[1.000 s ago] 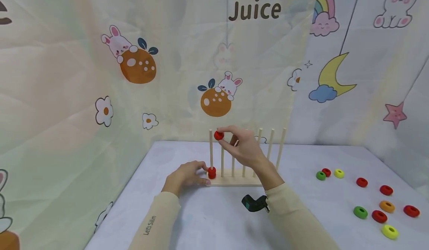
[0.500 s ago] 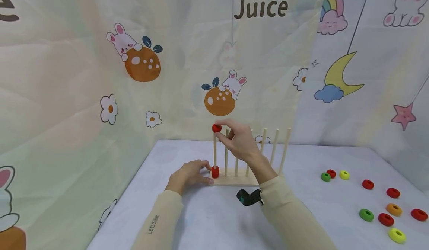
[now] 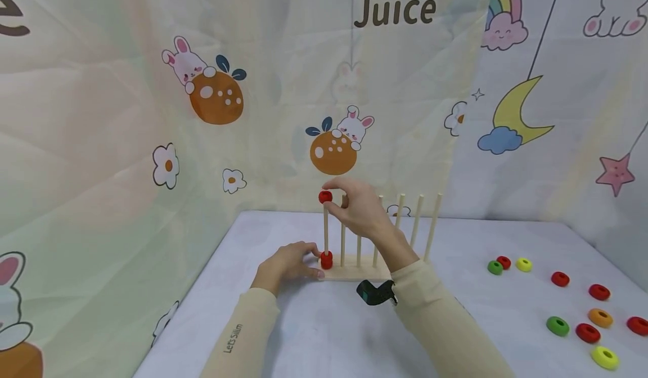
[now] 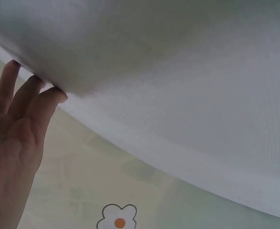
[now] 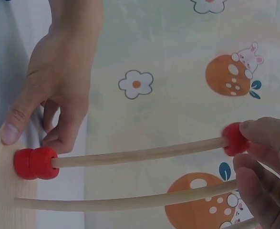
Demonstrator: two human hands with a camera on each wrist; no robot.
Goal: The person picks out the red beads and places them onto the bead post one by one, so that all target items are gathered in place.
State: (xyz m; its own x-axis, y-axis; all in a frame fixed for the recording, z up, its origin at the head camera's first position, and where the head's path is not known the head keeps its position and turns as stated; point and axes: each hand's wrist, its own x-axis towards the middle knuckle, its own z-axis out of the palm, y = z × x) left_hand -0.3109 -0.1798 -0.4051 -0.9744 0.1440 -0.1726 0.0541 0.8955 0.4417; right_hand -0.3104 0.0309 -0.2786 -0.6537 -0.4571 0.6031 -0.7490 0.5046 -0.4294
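My right hand pinches a red bead between thumb and fingers at the top of the leftmost peg. In the right wrist view the peg runs into that bead. Two red beads sit stacked at the foot of the same peg. My left hand grips the left end of the wooden peg stand, its thumb at the front edge. The left wrist view shows the fingers of the left hand but not the stand.
Several loose beads lie on the white table to the right, among them a green bead, an orange bead and a yellow bead. The other pegs rise to the right of the leftmost one. A printed cloth hangs behind.
My right hand has moved the red bead left, from beside the leftmost peg onto its top, then slightly down. The left hand has kept its place at the stand.
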